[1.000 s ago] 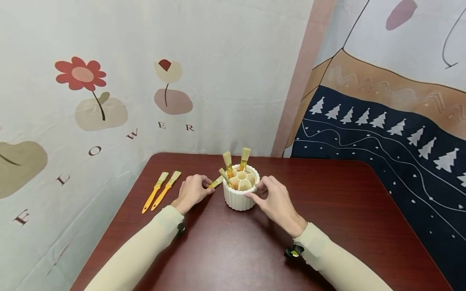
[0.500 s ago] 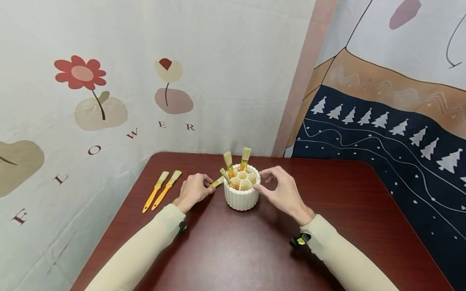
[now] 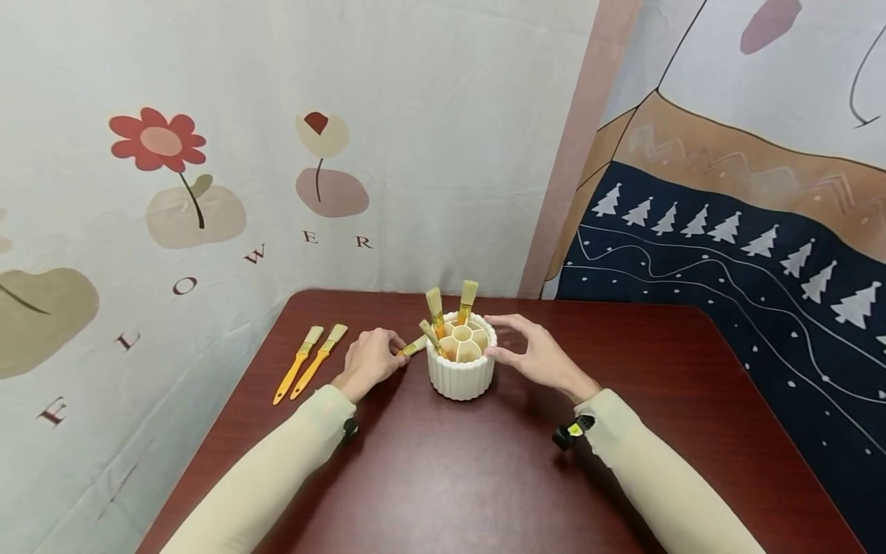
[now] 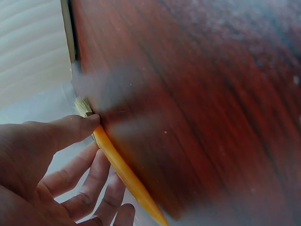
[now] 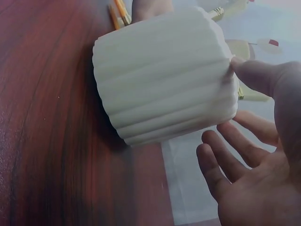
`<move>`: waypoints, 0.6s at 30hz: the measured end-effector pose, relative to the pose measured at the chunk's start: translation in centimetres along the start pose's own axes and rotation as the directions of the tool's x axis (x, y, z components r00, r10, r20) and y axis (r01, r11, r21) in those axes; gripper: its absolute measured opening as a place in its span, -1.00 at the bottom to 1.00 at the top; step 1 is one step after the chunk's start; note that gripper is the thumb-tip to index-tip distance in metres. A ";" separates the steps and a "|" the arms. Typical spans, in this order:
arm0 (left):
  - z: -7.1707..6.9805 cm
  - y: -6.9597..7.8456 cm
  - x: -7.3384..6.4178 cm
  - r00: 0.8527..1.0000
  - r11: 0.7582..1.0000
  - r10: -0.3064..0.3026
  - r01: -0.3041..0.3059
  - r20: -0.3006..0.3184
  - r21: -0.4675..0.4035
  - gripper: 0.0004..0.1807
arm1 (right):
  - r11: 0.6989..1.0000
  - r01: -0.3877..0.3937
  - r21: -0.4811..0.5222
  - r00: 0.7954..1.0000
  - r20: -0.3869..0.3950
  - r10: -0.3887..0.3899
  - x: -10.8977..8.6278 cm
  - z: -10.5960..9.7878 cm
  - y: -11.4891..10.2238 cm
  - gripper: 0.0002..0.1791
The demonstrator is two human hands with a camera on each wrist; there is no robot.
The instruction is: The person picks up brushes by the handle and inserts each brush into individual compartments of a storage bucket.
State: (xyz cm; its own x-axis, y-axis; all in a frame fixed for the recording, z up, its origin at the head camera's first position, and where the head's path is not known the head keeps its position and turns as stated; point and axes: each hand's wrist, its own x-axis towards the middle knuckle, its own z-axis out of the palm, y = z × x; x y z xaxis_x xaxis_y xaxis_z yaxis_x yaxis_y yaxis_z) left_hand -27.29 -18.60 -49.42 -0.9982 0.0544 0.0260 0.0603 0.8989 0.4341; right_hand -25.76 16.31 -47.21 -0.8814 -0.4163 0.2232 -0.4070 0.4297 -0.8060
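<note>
In the head view, a white fluted pot (image 3: 461, 378) with a divided top stands on the dark red table. It holds several flat paintbrushes, bristles up, including one brush (image 3: 467, 302) at the back. My left hand (image 3: 370, 358), left of the pot, pinches another paintbrush (image 4: 120, 165) by its orange handle near the ferrule, thumb against fingers. That brush's bristles point toward the pot's rim. My right hand (image 3: 536, 355) holds the pot's right side at the rim, thumb in front and index finger behind; its other fingers are spread in the right wrist view.
Two more paintbrushes with orange handles, a left one (image 3: 296, 365) and a right one (image 3: 318, 362), lie side by side on the table (image 3: 443, 485) left of my left hand. A printed cloth backdrop (image 3: 443, 154) hangs behind the far edge.
My right hand has shifted its hold on the pot's rim, its fingers now straighter and further round the back. The left hand stays almost still with its brush.
</note>
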 end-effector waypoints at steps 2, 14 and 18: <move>0.0 -0.1 0.0 1.000 1.000 -0.003 0.003 0.001 -0.003 -0.77 | 1.000 -0.003 0.019 1.000 0.014 0.002 0.1 -0.1 0.2 -0.28; -0.2 -0.6 -0.3 0.999 0.998 -0.040 0.039 -0.023 -0.048 -0.80 | 0.996 0.027 0.079 1.000 -0.008 -0.027 0.0 -0.3 0.2 -0.42; -0.3 -0.8 -0.5 0.998 0.997 -0.052 0.049 -0.040 -0.065 -0.81 | 0.998 0.027 0.049 0.999 -0.031 -0.025 -0.2 -0.1 -0.1 -0.44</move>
State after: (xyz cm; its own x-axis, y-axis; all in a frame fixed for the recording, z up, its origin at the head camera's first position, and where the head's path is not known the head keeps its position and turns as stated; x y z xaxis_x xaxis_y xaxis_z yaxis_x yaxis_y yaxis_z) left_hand -26.87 -19.45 -49.48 -0.9992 -0.0096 0.0392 0.0109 0.8705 0.4920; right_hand -25.56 16.49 -47.12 -0.8779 -0.4018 0.2604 -0.4182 0.3787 -0.8256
